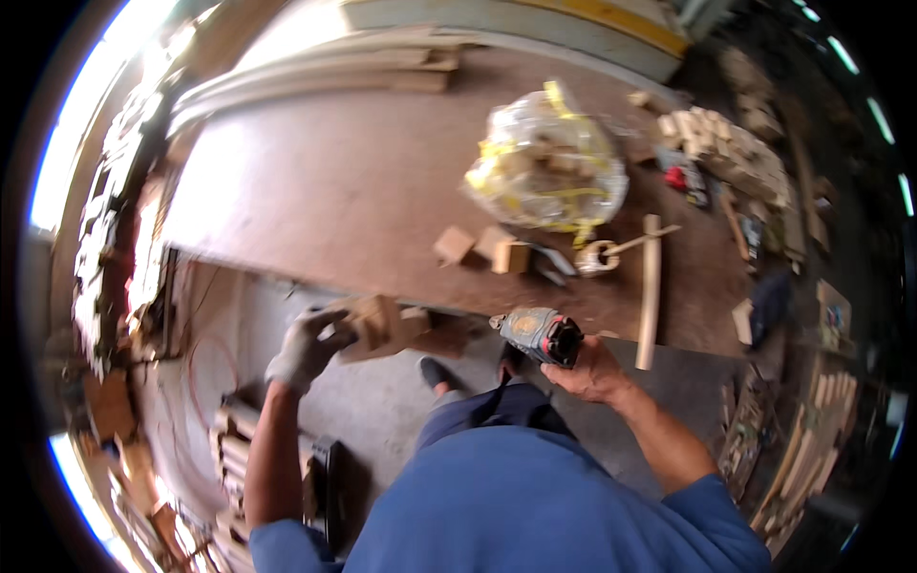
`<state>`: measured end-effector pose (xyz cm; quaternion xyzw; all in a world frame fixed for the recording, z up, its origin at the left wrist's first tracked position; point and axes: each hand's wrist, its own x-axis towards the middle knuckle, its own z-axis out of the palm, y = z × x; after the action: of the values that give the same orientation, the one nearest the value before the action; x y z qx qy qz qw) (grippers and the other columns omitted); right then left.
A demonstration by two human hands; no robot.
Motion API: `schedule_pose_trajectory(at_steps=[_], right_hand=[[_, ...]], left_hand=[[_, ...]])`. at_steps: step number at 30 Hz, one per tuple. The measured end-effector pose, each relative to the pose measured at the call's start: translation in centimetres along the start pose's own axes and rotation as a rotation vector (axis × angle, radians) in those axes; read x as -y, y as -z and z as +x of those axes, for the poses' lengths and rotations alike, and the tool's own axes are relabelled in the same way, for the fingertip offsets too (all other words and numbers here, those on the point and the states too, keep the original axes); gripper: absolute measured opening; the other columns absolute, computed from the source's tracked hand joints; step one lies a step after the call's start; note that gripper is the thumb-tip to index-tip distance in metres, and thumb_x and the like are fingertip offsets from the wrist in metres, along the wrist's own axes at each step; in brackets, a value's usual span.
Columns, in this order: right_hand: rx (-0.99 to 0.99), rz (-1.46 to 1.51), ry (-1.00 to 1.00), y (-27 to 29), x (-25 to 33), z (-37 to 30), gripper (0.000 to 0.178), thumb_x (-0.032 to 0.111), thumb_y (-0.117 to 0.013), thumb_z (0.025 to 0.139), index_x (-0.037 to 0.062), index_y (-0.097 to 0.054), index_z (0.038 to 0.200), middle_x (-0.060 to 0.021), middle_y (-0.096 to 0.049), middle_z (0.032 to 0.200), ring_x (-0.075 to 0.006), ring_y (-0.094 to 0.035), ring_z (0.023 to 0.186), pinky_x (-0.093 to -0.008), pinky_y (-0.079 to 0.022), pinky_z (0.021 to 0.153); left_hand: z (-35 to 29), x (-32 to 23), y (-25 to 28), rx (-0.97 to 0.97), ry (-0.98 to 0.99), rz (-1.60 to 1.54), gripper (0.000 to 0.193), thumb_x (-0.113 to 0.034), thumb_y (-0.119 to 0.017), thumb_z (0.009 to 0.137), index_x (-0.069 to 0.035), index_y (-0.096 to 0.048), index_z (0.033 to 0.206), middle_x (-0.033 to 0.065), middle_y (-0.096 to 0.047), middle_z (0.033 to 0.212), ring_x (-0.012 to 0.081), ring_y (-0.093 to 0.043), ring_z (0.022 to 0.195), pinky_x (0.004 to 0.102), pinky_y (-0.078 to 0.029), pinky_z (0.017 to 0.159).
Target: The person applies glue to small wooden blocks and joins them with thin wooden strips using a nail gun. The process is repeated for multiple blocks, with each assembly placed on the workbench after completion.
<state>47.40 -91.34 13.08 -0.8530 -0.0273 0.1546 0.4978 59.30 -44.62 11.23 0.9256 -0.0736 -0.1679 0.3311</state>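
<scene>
My right hand point(594, 372) is bare and wrapped around a dark cordless drill point(537, 334) with red parts. The drill's nose points left, over the near edge of the table. On my left hand point(310, 351) is a pale work glove; its thumb and fingers are apart, with nothing seen between them. Just right of those fingertips sits a wooden piece made of joined blocks point(377, 327), at the table's front edge. Whether the fingertips touch it, I cannot tell.
Small wooden blocks point(510, 256), a round container point(598, 258) with a stick and a wooden strip point(650, 286) lie on the brown table point(315, 181). Behind them is a clear plastic bag point(549, 167) with yellow bands. Wood pieces point(716, 138) are piled at right; long wooden lengths point(382, 72) lie at the back.
</scene>
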Motion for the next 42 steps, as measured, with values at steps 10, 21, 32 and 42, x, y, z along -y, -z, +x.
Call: schedule_pose_trajectory(at_steps=[10,21,32,42], right_hand=[[-0.733,0.165,-0.757,12.5,-14.0,-11.8,0.021,0.012,-0.078,0.085,-0.0030,-0.067,0.094,-0.0059,-0.063,0.067,-0.0151,-0.060,0.048,-0.0338,-0.050,0.042],[-0.655,-0.806,-0.668,25.9,-48.6,-12.1,0.072,0.007,-0.070,0.089,0.0040,-0.042,0.155,-0.0271,-0.059,0.144,-0.0414,-0.064,0.123,-0.0484,-0.049,0.107],[-0.464,-0.443,-0.065,10.7,-9.7,1.8,0.025,0.012,-0.069,0.096,0.0005,-0.072,0.118,-0.0107,-0.072,0.091,-0.0196,-0.070,0.080,-0.0342,-0.057,0.074],[0.099,-0.598,0.551,-13.2,9.2,13.9,0.112,0.052,-0.093,0.069,-0.0004,-0.043,0.154,-0.0261,-0.050,0.150,-0.0433,-0.049,0.139,-0.0524,-0.042,0.117]], left_hand=[[-2.2,-2.3,-5.1,-0.255,-0.008,0.007,0.096,-0.016,-0.098,0.067,-0.004,-0.054,0.151,0.0183,-0.063,0.125,0.0345,-0.064,0.114,0.0424,-0.054,0.098],[-4.2,-1.2,-7.5,-0.385,0.162,0.117,0.104,-0.030,-0.097,0.072,-0.002,-0.043,0.156,0.0243,-0.060,0.141,0.0398,-0.060,0.130,0.0480,-0.047,0.111],[-6.5,-0.3,-10.7,-0.418,0.379,-0.272,0.092,-0.026,-0.090,0.081,0.002,-0.044,0.155,0.0231,-0.062,0.143,0.0307,-0.064,0.130,0.0398,-0.055,0.106],[-15.3,7.0,-16.1,-0.148,0.606,-0.433,0.081,-0.034,-0.084,0.085,-0.002,-0.052,0.152,0.0239,-0.067,0.137,0.0330,-0.068,0.124,0.0402,-0.053,0.107]])
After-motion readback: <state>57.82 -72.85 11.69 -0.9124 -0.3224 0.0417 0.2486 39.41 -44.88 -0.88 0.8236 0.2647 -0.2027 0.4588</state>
